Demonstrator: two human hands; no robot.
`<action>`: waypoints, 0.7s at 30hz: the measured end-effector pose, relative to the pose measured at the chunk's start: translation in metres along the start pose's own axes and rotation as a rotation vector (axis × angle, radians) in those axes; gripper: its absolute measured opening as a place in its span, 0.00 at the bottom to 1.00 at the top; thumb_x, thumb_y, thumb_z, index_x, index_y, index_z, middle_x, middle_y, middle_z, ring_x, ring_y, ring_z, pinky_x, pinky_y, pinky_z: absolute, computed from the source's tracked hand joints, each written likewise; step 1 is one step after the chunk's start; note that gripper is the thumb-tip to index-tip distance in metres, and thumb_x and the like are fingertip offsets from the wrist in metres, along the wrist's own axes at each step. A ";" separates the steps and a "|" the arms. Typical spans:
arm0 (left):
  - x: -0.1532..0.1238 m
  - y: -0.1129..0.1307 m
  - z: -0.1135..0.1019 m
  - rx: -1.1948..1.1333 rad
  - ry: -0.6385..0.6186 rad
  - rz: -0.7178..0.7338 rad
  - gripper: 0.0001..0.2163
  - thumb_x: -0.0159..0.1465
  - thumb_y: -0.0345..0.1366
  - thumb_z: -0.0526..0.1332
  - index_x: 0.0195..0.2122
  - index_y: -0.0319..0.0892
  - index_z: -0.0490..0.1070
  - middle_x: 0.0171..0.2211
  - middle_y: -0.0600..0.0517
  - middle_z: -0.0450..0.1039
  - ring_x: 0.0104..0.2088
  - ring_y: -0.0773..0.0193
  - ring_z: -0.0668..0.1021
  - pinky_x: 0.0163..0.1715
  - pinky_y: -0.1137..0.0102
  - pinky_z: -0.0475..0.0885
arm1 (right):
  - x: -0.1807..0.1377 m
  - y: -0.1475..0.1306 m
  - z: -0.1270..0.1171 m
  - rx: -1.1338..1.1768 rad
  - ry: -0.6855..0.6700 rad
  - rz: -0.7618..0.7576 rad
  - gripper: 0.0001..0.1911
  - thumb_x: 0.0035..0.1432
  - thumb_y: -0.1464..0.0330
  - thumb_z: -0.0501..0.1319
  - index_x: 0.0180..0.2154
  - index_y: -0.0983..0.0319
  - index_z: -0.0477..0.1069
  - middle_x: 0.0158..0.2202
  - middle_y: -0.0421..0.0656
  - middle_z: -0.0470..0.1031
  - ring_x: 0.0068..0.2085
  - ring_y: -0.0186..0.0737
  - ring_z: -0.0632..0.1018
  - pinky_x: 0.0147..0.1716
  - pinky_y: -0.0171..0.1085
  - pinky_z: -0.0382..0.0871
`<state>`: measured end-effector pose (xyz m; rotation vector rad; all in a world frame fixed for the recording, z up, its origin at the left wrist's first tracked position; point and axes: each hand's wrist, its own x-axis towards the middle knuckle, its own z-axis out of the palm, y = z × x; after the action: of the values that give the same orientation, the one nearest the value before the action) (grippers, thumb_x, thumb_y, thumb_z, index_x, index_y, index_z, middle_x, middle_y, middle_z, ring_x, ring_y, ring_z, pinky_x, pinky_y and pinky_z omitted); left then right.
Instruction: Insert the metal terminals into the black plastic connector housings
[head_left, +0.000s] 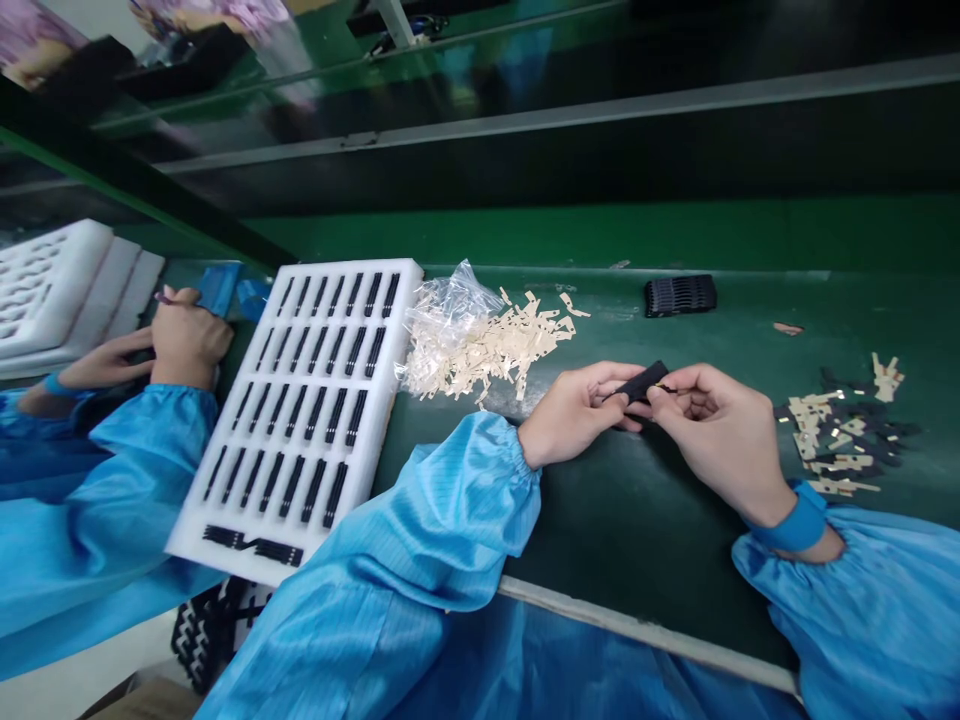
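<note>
My left hand [574, 412] grips a small black rectangular block [639, 384] between thumb and fingers, tilted up to the right. At the block's right end, my right hand [712, 425] is closed in a pinch on a small piece, mostly hidden by the fingertips. To the right lies a loose pile of cream and black flat strips [844, 435]. Beyond my hands sits a black ribbed block [680, 295]. Left of my left hand, a heap of cream flat pieces [517, 340] spills from a clear plastic bag [454, 305].
A white foam tray [409, 330] with rows of black parts stands left of the heap. Farther left, a co-worker's hands [187, 335] are near stacked white foam trays [94, 290]. A green post [172, 200] slants behind. The table's pale front edge [637, 630] runs below my arms.
</note>
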<state>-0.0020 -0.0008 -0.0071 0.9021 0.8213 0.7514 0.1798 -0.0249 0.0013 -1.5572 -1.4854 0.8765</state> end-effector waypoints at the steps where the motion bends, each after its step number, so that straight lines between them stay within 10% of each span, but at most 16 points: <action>1: 0.000 0.000 0.000 -0.002 0.000 -0.001 0.17 0.64 0.32 0.68 0.54 0.38 0.75 0.45 0.45 0.81 0.41 0.63 0.84 0.42 0.70 0.81 | 0.000 0.001 0.000 -0.005 0.002 -0.001 0.05 0.58 0.66 0.67 0.32 0.59 0.75 0.25 0.39 0.77 0.23 0.33 0.73 0.24 0.34 0.69; 21: -0.001 0.004 0.011 -0.019 0.071 -0.014 0.16 0.60 0.35 0.72 0.47 0.37 0.73 0.36 0.50 0.80 0.34 0.67 0.82 0.33 0.73 0.79 | -0.004 -0.002 0.003 -0.133 0.039 -0.155 0.06 0.62 0.66 0.65 0.31 0.58 0.72 0.25 0.39 0.73 0.24 0.34 0.72 0.26 0.36 0.68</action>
<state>0.0061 -0.0038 0.0004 0.8560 0.8811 0.7812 0.1759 -0.0287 0.0017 -1.5212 -1.6400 0.6658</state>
